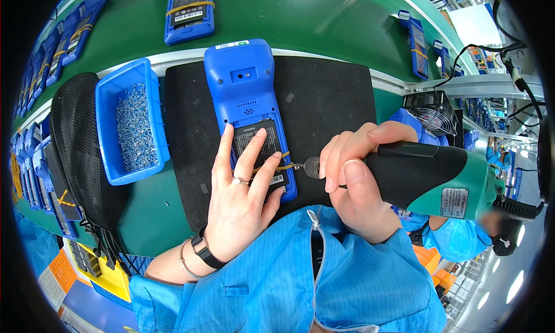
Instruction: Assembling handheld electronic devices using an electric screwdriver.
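Note:
A blue handheld device (240,82) lies face down on a black mat (329,96), its black battery (248,139) showing in the open back. My left hand (240,200) rests on it, fingers stretched out over the battery and lower part. My right hand (358,183) is wrapped round a green and black electric screwdriver (430,171), held nearly level. Its bit points left at the device's lower right edge. There a yellow rubber band (282,168) crosses the device and reaches the bit's tip; whether it is hooked on the bit I cannot tell.
Left of the mat stands a blue bin (104,125) of small screws, beside a black mesh bag (78,154). Across the green table (260,15) lie more banded blue devices (189,12). A small fan (432,114) sits at the right; a co-worker (459,239) is beyond it.

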Demonstrator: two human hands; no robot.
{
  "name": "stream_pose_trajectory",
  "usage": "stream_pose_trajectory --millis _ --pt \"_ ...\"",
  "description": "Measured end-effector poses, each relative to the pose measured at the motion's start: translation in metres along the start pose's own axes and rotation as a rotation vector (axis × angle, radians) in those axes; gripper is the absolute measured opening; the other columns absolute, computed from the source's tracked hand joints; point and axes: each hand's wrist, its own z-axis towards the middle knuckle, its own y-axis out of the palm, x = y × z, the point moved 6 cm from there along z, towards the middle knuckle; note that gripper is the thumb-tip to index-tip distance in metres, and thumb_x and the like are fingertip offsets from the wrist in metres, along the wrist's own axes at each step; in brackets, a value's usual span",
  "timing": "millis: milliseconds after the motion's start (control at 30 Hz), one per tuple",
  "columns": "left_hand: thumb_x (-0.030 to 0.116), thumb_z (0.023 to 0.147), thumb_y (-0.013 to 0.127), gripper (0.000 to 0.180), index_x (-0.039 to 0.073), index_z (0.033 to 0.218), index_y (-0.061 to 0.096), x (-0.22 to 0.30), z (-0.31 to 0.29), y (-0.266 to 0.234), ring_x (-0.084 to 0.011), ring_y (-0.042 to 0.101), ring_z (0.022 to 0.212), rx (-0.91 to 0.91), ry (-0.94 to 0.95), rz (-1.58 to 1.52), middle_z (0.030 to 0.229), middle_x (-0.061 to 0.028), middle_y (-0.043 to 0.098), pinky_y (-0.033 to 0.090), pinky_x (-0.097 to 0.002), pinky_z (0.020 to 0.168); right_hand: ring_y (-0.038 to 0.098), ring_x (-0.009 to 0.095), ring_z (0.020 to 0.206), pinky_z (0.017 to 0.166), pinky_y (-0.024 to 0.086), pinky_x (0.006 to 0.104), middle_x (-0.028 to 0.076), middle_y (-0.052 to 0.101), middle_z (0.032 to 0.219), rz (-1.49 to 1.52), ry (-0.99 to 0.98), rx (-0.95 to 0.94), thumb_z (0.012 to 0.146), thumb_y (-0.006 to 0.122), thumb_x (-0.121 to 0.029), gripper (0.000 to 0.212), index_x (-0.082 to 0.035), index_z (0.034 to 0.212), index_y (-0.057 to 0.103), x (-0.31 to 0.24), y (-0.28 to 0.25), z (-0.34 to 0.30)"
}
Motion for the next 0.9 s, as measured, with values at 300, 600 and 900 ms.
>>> stream_pose_trajectory --millis 300,600,900 --pt "0.004 0.065 0.072 0.05 0.005 0.113 0.058 0.0 0.001 0.0 -0.0466 0.022 0.134 -0.003 0.005 -0.018 0.14 -0.015 0.039 0.03 -0.0528 0.105 0.048 0.012 0.052 0.057 0.042 0.0306 0.003 0.048 0.07 -0.002 0.021 0.02 0.086 0.056 -0.013 0.034 -0.012 0.114 0.036 -0.001 -0.001 0.0" --pt "0.009 0.066 0.074 0.052 0.002 0.115 0.058 0.002 0.003 -0.001 -0.0461 0.024 0.133 -0.018 0.005 -0.004 0.139 -0.0146 0.038 0.033 -0.0519 0.102 0.045 0.012 0.05 0.056 0.041 0.0303 0.002 0.047 0.068 0.049 -0.13 0.072 0.085 0.056 -0.013 0.034 -0.012 0.113 0.037 -0.019 -0.006 0.003" --pt "0.016 0.062 0.08 0.067 0.005 0.122 0.053 -0.004 0.003 0.002 -0.0415 0.026 0.134 -0.022 -0.015 0.019 0.139 -0.0117 0.041 0.033 -0.05 0.101 0.047 0.012 0.05 0.055 0.041 0.0294 0.002 0.047 0.066 0.065 -0.127 0.071 0.085 0.053 -0.008 0.033 -0.01 0.115 0.039 -0.017 -0.014 0.0"
